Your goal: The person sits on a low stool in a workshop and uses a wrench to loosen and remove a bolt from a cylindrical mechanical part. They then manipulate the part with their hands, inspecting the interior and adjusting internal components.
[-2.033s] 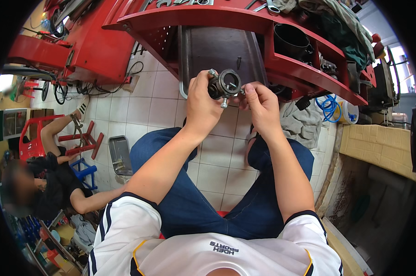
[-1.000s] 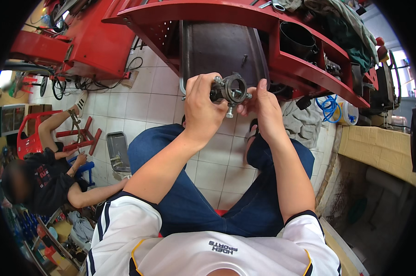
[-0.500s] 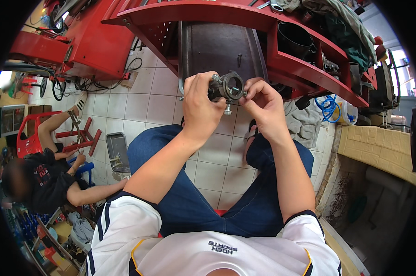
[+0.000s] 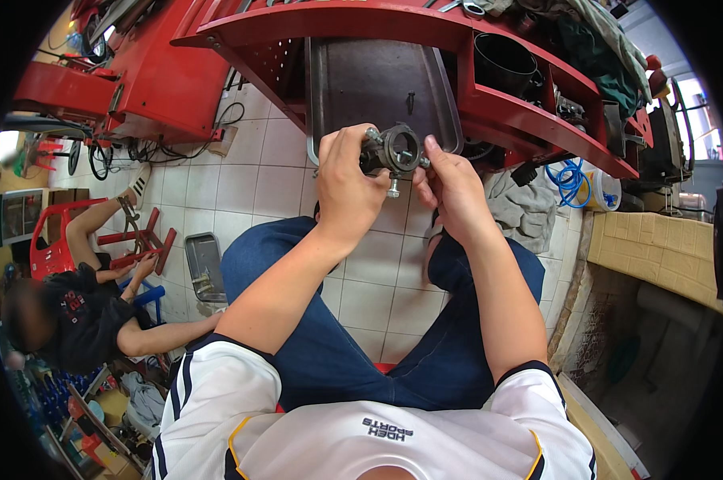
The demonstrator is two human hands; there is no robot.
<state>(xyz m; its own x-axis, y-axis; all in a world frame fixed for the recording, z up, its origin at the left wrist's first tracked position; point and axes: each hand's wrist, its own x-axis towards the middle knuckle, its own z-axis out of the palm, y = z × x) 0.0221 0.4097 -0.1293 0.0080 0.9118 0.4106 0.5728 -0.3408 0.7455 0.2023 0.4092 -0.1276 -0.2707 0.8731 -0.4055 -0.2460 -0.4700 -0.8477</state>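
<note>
A dark metal part with a round open ring [image 4: 401,150] is held up over the floor, a small metal pin showing inside the ring. My left hand [image 4: 349,176] grips the part from its left side, fingers wrapped around it. A silver bolt [image 4: 393,189] sticks out below the ring. On the ring's right side, a small screw [image 4: 424,162] sits between the fingertips of my right hand [image 4: 453,184]. One finger of that hand points up along the screw, and the others curl below it.
Beyond my hands, a dark metal tray [image 4: 369,80] holding a small bolt [image 4: 411,102] lies under a red workbench [image 4: 361,22]. A grey tray [image 4: 204,268] rests on the tiles at left, near a seated person [image 4: 81,312]. Grey cloth [image 4: 521,208] and a bucket [image 4: 605,194] lie right.
My right hand's fingers have shifted at the screw: one finger now points upward and the others have curled lower. My left hand keeps its hold on the metal part.
</note>
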